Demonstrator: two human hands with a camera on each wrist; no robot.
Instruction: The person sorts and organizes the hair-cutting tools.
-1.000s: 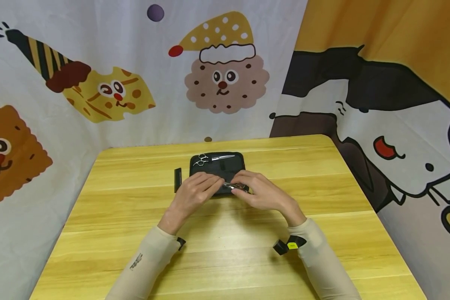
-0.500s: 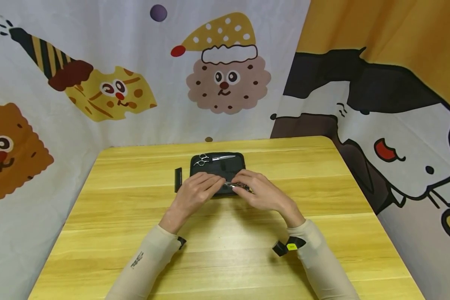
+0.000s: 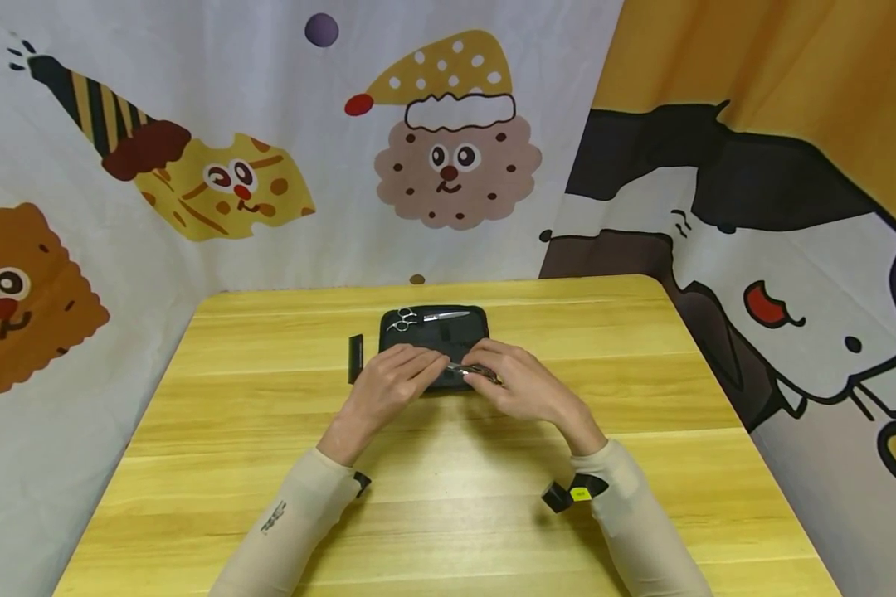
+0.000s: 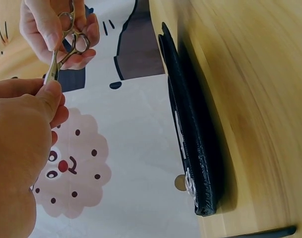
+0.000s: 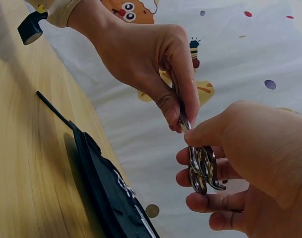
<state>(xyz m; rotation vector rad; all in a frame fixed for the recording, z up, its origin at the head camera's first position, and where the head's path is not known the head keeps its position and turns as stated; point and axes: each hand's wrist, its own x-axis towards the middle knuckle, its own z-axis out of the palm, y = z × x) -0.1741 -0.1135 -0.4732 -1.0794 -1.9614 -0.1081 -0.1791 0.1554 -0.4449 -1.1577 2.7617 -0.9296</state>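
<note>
Scissors (image 3: 481,371), gripped by left hand (image 3: 392,377) and right hand (image 3: 518,381), were not yet cased; another pair (image 3: 445,316) already lay in the case (image 3: 426,335).

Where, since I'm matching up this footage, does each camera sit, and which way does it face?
Head: on the head, facing forward and down over the table; left hand, right hand and both sleeves show.
Left wrist: on that wrist, facing along the near left hand toward the right hand; the table runs up the right side.
Right wrist: on that wrist, facing the near right hand, with the left hand and left sleeve beyond.
Shared by both wrist views: held scissors and case.
</note>
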